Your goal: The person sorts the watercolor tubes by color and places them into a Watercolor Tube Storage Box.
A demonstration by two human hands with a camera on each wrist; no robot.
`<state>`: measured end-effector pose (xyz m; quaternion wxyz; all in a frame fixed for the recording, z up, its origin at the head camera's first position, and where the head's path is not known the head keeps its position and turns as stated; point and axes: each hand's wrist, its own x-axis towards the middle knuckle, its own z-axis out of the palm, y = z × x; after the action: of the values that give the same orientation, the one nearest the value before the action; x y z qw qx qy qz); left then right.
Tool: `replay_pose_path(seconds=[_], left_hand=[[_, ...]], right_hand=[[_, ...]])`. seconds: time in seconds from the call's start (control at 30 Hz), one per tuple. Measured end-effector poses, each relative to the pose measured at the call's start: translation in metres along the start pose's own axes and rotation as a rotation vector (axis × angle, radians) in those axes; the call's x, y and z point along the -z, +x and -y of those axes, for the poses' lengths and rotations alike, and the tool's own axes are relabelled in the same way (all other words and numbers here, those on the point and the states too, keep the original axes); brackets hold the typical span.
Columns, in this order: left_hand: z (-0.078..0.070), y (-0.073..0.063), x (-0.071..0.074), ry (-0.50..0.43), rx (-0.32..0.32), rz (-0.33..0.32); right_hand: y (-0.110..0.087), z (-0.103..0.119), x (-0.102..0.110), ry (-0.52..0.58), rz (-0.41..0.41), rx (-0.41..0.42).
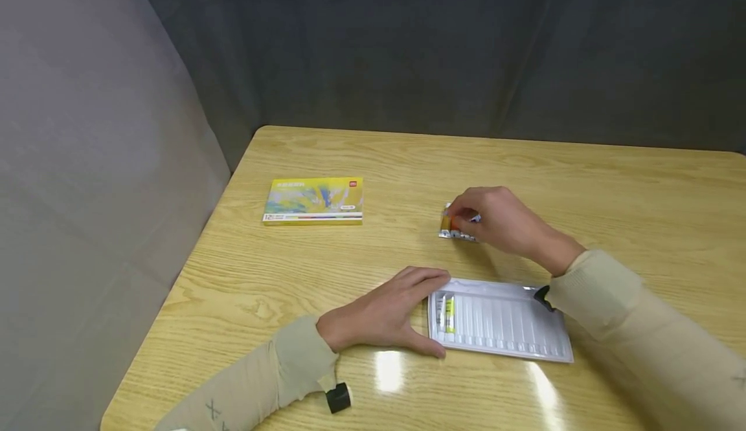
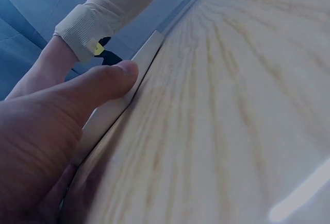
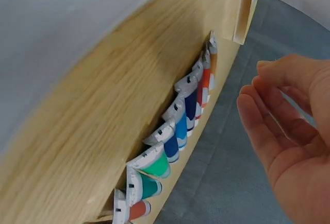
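Note:
My left hand (image 1: 390,311) holds the left end of a white plastic tray (image 1: 507,321), its fingers at the back edge and its thumb at the front. In the left wrist view the thumb (image 2: 116,77) lies against the tray's side. A white paint tube (image 1: 441,314) and a yellow paint tube (image 1: 450,314) lie in the tray's leftmost slots. Beyond the tray my right hand (image 1: 501,221) reaches over a row of paint tubes (image 1: 445,222), partly hiding them. The right wrist view shows its fingers bent with nothing between them, beside ochre, red, blue (image 3: 191,100), green (image 3: 157,166) and brown tubes.
A yellow paint box (image 1: 313,201) lies flat at the back left of the wooden table (image 1: 233,301). One end of the box shows at the top of the right wrist view. Dark cloth (image 1: 408,49) hangs behind the table, grey cloth (image 1: 87,191) along its left side.

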<state>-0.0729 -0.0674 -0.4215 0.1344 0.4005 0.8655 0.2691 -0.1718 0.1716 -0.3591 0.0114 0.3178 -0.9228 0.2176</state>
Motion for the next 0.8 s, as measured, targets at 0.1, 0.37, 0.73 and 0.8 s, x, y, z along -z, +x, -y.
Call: replay_pose_path(seconds=[0.1, 0.37, 0.73, 0.8], left_hand=[[0.0, 0.0, 0.0, 0.002, 0.001, 0.003], [0.001, 0.0, -0.001, 0.017, -0.008, 0.001], [0.001, 0.0, 0.0, 0.016, -0.004, 0.01], [0.001, 0.0, 0.0, 0.008, -0.007, 0.012]], right_hand=[[0.004, -0.001, -0.004, -0.019, 0.02, 0.028], [0.011, -0.004, -0.01, -0.075, 0.056, 0.111], [0.017, -0.005, -0.014, -0.102, 0.091, 0.181], [0.017, -0.005, -0.016, -0.107, 0.097, 0.195]])
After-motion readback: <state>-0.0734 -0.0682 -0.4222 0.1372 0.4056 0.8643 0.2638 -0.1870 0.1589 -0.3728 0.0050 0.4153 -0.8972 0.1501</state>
